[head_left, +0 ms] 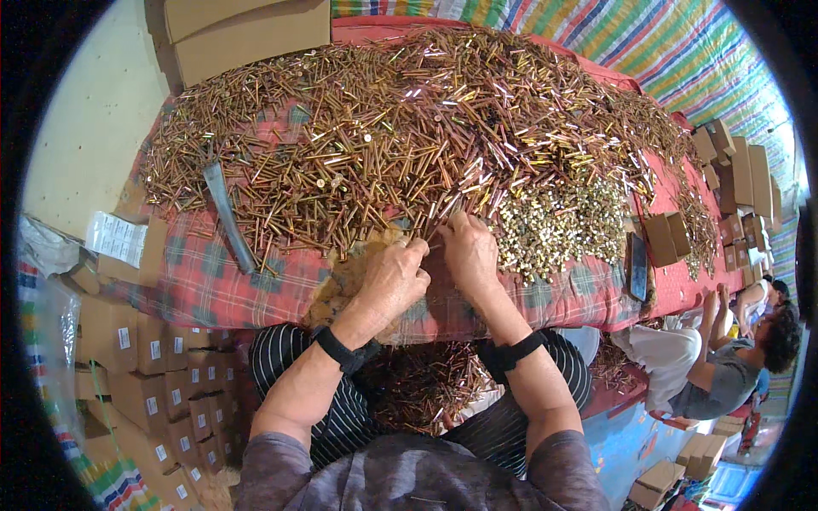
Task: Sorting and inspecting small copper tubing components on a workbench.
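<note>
My left hand [394,277] and my right hand [469,253] are close together at the near edge of a large heap of thin brass-coloured metal rods [366,162], which look like bolts. Fingers of both hands are closed in a pinch. Whatever they hold between the fingertips is too small and hidden to make out. Just right of my right hand lies a pile of small shiny yellowish metal pieces [562,226], perhaps nuts or sleeves. The heap rests on a red and green plaid cloth [213,294]. A black band [341,349] circles each wrist.
A grey curved bar [228,217] lies left on the cloth. To the right are a dark flat phone-like object [637,266] and a small open carton [666,238]. Labelled cardboard boxes [141,358] stack at lower left. More rods [426,387] lie between my knees. Co-workers [724,370] sit at right.
</note>
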Demonstrator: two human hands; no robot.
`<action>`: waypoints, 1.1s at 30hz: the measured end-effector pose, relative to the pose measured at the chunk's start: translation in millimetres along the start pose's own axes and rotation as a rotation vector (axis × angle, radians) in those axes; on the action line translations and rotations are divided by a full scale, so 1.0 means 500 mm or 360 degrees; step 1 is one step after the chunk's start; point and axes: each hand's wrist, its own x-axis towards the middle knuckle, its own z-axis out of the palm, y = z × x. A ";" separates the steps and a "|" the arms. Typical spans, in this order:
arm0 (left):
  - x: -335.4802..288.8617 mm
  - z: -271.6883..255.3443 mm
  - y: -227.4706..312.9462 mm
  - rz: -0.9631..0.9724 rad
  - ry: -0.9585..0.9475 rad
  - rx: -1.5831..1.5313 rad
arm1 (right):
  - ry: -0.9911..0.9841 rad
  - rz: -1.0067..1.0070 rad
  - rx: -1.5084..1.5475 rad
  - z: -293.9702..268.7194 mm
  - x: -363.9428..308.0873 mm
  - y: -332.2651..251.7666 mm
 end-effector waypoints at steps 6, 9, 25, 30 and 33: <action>0.005 -0.006 0.001 -0.0106 0.0014 -0.0132 | -0.0386 0.0399 -0.0030 -0.022 0.011 -0.011; 0.008 -0.011 0.009 -0.0308 -0.0042 -0.0180 | -0.0080 0.0063 0.0012 -0.011 0.000 -0.001; 0.013 -0.011 -0.001 -0.0832 -0.0439 -0.1947 | -0.0520 0.0838 0.1528 -0.100 -0.038 0.002; 0.002 0.013 0.015 -0.0752 -0.0411 -0.2025 | -0.0049 0.0966 0.2021 -0.097 -0.053 -0.003; 0.000 0.012 0.025 -0.0680 -0.0360 -0.1894 | 0.0065 0.0970 0.2090 -0.097 -0.057 -0.014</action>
